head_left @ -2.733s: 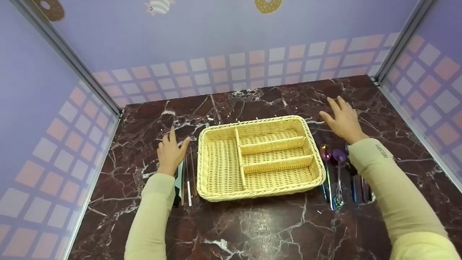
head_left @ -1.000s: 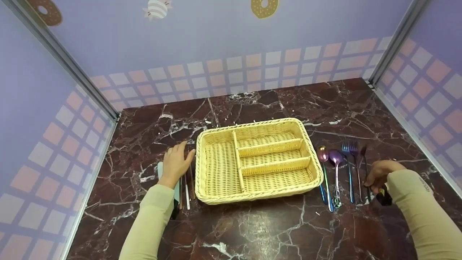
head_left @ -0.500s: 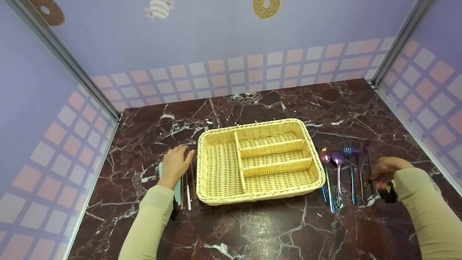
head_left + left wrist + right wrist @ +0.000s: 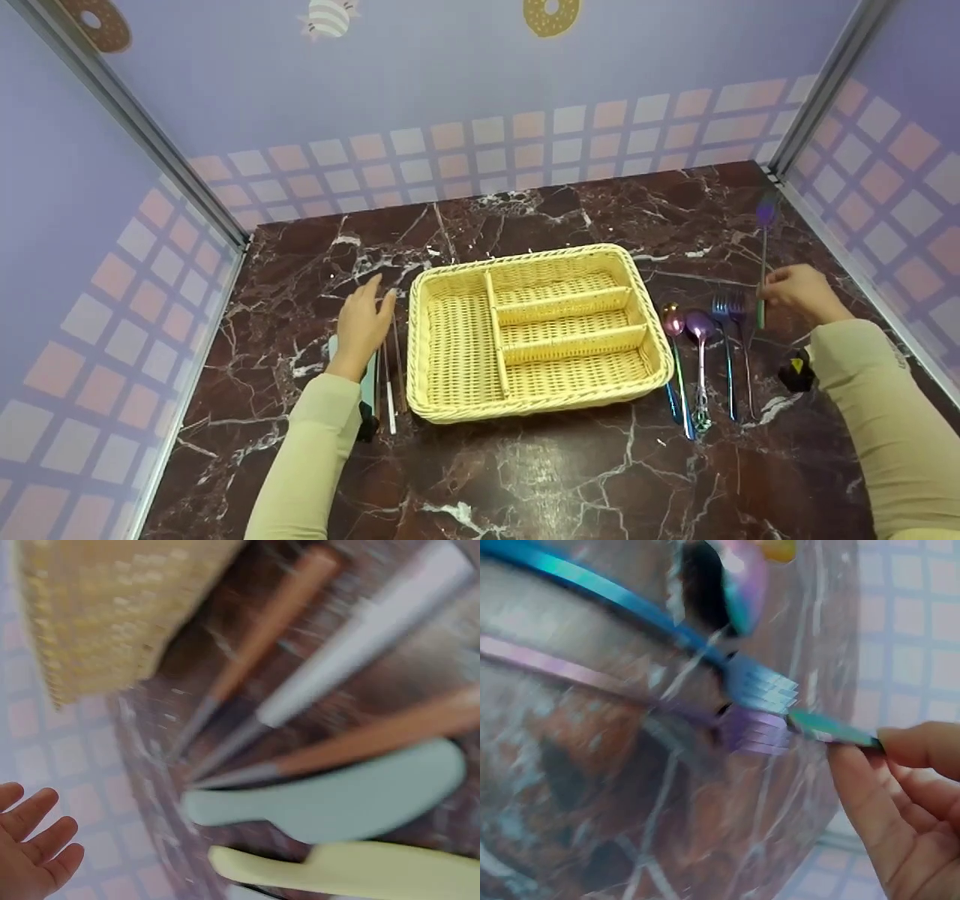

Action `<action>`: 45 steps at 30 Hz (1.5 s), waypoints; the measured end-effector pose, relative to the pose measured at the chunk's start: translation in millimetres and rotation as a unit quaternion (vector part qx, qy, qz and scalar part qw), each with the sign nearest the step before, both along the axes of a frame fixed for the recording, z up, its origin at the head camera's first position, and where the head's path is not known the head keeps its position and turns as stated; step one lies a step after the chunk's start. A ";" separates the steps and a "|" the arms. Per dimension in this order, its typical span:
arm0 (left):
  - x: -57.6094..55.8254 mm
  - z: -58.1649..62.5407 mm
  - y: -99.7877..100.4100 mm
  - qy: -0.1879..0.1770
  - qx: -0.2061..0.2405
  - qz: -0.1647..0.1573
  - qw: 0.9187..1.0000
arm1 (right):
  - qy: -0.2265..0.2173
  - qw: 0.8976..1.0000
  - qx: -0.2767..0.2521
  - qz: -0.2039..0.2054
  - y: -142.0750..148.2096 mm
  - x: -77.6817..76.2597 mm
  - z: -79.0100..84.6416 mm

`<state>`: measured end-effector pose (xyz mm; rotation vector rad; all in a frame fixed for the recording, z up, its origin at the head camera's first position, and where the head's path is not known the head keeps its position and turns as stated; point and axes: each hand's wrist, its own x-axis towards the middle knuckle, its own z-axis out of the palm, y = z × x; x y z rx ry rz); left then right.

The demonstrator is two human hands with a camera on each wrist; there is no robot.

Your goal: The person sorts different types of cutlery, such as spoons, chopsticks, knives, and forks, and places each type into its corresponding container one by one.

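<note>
My right hand (image 4: 802, 291) pinches a slim iridescent piece of cutlery between thumb and fingers, its purple head (image 4: 765, 214) pointing toward the back wall; blur hides the head's exact shape. The teal handle end (image 4: 829, 729) juts from my fingertips in the right wrist view. Left of that hand lie a blue fork (image 4: 720, 306), a purple fork (image 4: 738, 306) and iridescent spoons. My left hand (image 4: 360, 326) has its fingers spread above slim sticks (image 4: 390, 401) with brown or white ends. A pale green knife (image 4: 360, 791) and a yellow knife (image 4: 382, 866) lie alongside.
A yellow woven basket (image 4: 525, 411) with dividers stands in the middle of the dark marbled table (image 4: 525, 480). Lilac panels (image 4: 450, 67) enclose the back and both sides. A small black device (image 4: 796, 369) sits at my right wrist.
My right hand has picked up the rightmost piece of cutlery and carried it toward the back. My left hand has shifted slightly, its fingers now more extended. The basket stays put.
</note>
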<state>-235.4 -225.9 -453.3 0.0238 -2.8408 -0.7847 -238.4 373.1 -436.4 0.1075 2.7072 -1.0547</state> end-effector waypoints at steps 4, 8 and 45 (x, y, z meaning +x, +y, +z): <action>-1.1 17.1 17.9 0.025 0.012 -0.033 0.999 | 0.083 0.995 0.055 0.002 -19.3 -6.1 12.7; -0.3 33.0 42.6 0.052 0.002 -0.071 0.996 | 0.163 0.981 0.097 0.041 -43.0 -10.9 24.3; 27.6 56.9 182.9 0.272 -0.243 -0.258 0.895 | 0.447 0.812 0.233 0.294 -253.7 25.7 51.5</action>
